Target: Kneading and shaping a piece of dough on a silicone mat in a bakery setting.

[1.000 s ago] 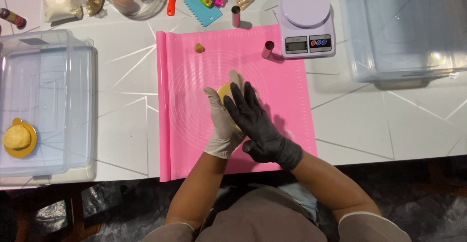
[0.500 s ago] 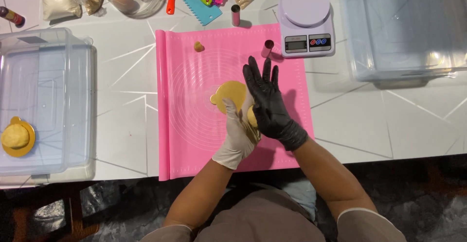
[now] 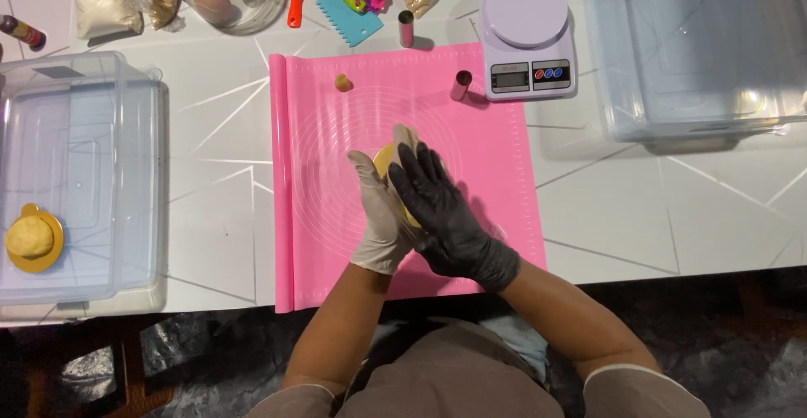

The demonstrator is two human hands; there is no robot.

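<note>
Above the pink silicone mat, my two hands press a flat yellow piece of dough between their palms. My left hand, in a white glove, lies under the dough. My right hand, in a black glove, covers it from above with fingers spread. Only a small yellow edge of the dough shows near the fingertips. A small ball of dough sits on the mat's far left part.
A small cylinder stands on the mat by a lilac kitchen scale. Clear plastic bins stand left and right; the left one holds a dough ball on a yellow disc. Bowl, spoons and a scraper line the far edge.
The hands opened half a second ago, showing a flat yellow disc on the left palm. Now the right hand has come back down over it.
</note>
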